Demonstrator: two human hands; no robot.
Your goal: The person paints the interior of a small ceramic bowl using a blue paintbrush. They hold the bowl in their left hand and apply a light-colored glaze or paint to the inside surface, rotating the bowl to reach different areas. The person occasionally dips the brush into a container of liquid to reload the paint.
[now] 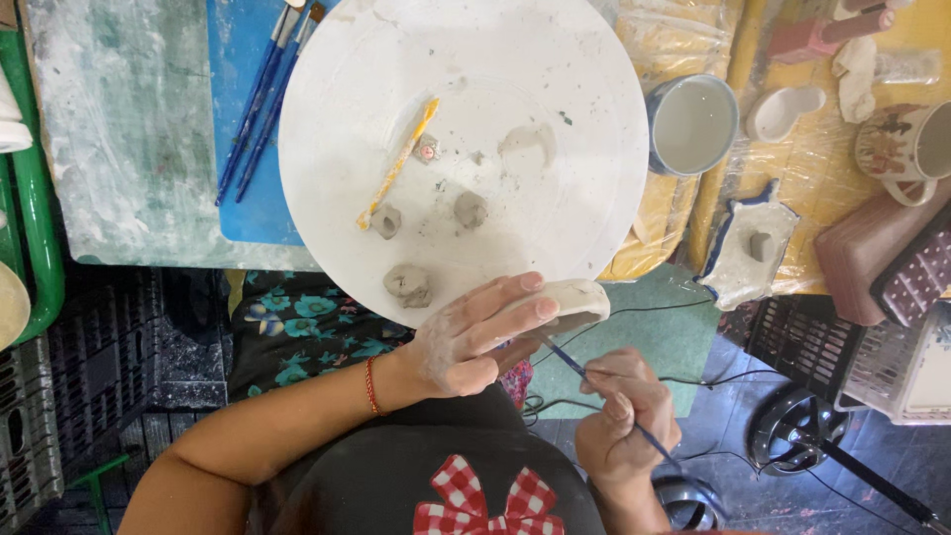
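The small pale clay piece [575, 300] you hold looks light, soft and easily dented, so cradle it from beneath and along its sides rather than pinching the thin rim. It sits just off the near edge of the round white board [327, 149]. Your left hand [475, 337] wraps it, fingers lying over the top, wrist bent inward. Just below that grip, your right hand [624, 421] pinches a thin blue brush [594, 386], its tip up against the piece's underside.
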